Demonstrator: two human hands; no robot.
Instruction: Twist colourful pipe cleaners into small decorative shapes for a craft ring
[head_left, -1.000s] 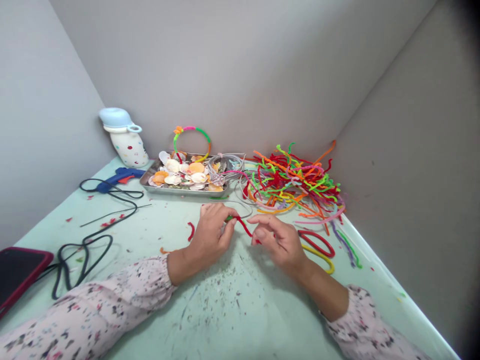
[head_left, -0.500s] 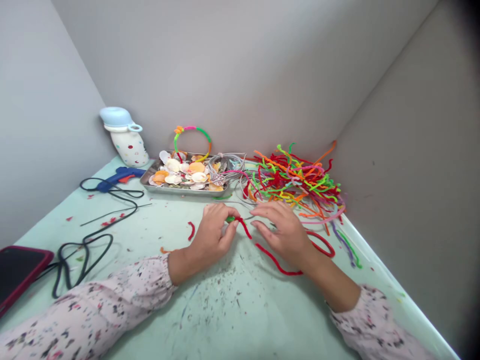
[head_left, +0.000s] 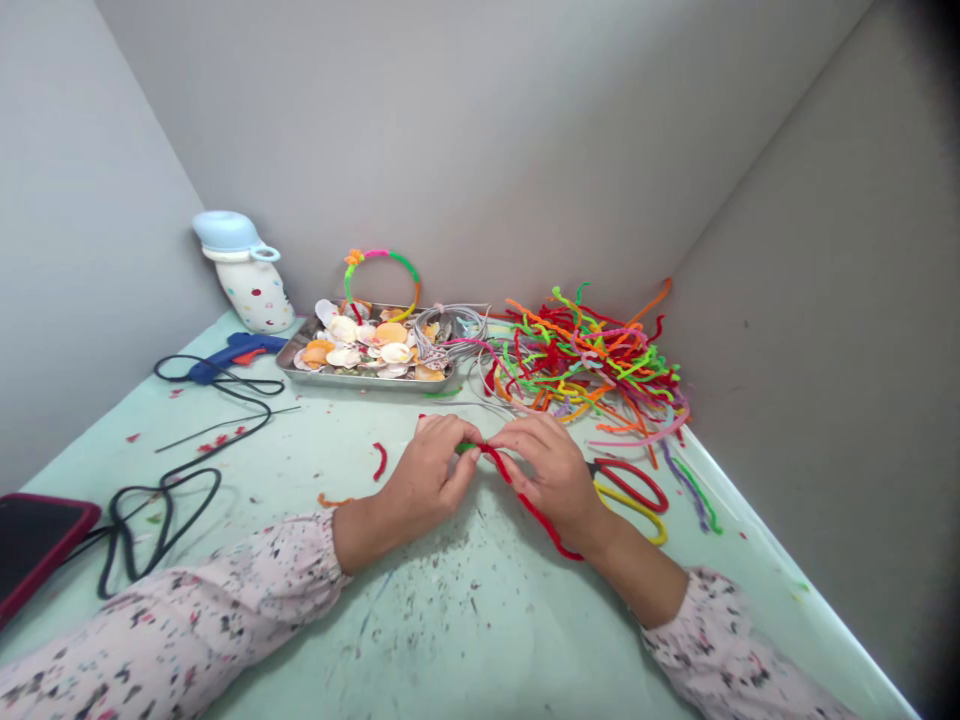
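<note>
My left hand (head_left: 421, 465) pinches a pipe cleaner between thumb and index finger. A short green section (head_left: 466, 447) shows at those fingertips, with red joined beside it. My right hand (head_left: 555, 480) has its fingers closed on the red pipe cleaner (head_left: 549, 527) right by the left fingertips. The red length runs down under the right palm, and its end lies near the wrist. Scissors (head_left: 631, 467) with red and yellow handles rest just right of the right hand, their blades hidden behind it.
A metal tray (head_left: 360, 381) of shells holds a coloured pipe-cleaner ring (head_left: 415, 268). Behind the right hand lies a heap of pipe cleaners (head_left: 600, 355). Leftward are a bottle (head_left: 251, 290), a blue glue gun (head_left: 225, 355), a black cord (head_left: 259, 425) and a phone (head_left: 37, 545).
My right hand has moved in to the left and closed on the red pipe cleaner. The yellow scissor handle has come into sight. My left hand has stayed nearly still.
</note>
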